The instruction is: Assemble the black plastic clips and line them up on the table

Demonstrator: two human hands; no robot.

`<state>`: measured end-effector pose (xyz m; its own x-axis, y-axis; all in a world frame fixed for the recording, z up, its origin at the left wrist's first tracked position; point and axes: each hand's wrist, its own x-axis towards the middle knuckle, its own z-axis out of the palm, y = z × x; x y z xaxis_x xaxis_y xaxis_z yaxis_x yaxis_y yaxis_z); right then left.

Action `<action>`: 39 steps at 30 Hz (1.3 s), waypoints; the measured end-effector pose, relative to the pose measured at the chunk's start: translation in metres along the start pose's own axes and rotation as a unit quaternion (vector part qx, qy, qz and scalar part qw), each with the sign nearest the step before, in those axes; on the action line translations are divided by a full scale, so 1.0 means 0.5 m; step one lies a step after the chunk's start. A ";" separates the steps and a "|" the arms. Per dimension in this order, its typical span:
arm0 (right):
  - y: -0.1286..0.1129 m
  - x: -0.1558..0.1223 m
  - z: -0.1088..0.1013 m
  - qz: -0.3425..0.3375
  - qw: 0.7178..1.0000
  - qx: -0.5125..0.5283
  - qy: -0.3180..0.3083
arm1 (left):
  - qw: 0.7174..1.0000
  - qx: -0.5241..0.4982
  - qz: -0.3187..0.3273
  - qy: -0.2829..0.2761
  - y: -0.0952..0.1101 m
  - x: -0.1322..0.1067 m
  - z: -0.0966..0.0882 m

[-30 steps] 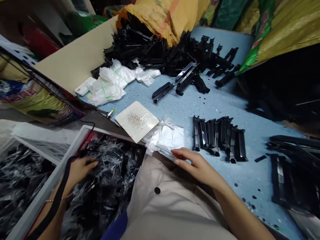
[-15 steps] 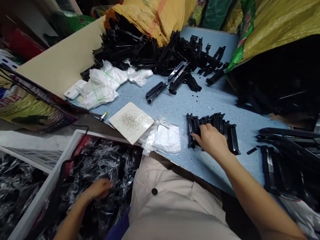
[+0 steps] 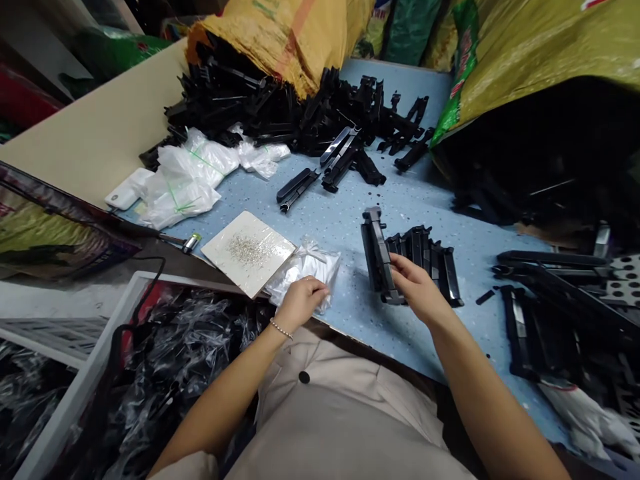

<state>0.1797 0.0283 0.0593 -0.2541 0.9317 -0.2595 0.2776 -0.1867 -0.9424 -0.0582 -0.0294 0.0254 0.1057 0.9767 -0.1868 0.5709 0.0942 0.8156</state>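
Observation:
My right hand (image 3: pixel 417 287) grips a long black plastic part (image 3: pixel 379 257), raised upright above the blue table. Right behind it stands a row of similar black parts (image 3: pixel 425 250). My left hand (image 3: pixel 303 301) is over a stack of clear plastic bags (image 3: pixel 310 263), its fingers pinched together. Whether a bag is between those fingertips cannot be made out. A square white board (image 3: pixel 235 270) sprinkled with tiny metallic pieces lies to the left of the bags.
A heap of black parts (image 3: pixel 280 113) spills from an orange sack (image 3: pixel 295 40). White tied bags (image 3: pixel 185 177) lie at the left. A crate (image 3: pixel 107 353) of bagged black parts stands below the table edge. At the right are a yellow sack (image 3: pixel 525 67) and more black parts (image 3: pixel 555 307).
My left hand has come up from the crate to the clear bags. My right hand has lifted a black part away from the left end of the row.

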 end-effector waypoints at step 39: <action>0.019 -0.092 0.105 0.281 0.777 0.507 -0.245 | 0.992 0.089 0.050 0.072 -0.004 -0.021 -0.067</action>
<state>0.1454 -0.0328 0.0512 -0.7482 0.4305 -0.5048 -0.3382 -0.9021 -0.2681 -0.0878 -0.0335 0.0443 0.0586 0.9981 -0.0185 0.7002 -0.0279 0.7134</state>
